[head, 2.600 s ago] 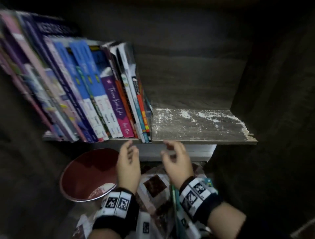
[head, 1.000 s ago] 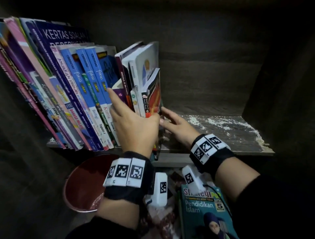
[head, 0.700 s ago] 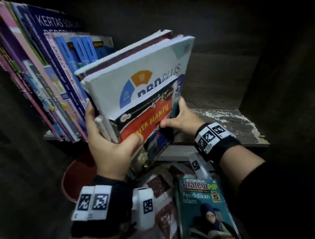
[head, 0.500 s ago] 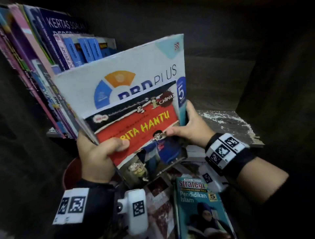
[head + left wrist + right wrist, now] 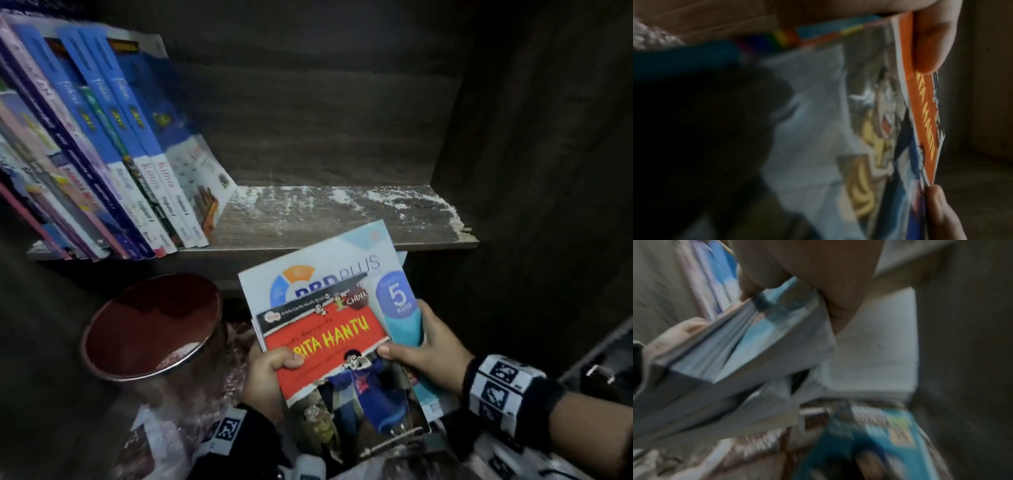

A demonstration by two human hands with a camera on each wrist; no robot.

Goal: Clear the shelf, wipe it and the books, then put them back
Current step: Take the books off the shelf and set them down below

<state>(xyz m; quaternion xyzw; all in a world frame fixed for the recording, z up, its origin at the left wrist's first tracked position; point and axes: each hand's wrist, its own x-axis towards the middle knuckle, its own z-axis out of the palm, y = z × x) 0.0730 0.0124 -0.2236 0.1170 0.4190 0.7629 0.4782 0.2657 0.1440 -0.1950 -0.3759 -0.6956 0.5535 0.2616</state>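
Both my left hand (image 5: pixel 265 375) and right hand (image 5: pixel 426 349) grip the small stack of books (image 5: pixel 337 329) at lower centre; I should lower it level so none slips.

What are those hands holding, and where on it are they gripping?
A small stack of books, red ghost-story book on top. The left hand pinches its left edge, the right hand its right edge.

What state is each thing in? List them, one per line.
Left hand: grip on the stack's left edge.
Right hand: grip on its right edge.
Book stack: off the shelf, held below it.
Shelved books: leaning left.
Shelf: right part bare, dusty white.
Red bin: open.
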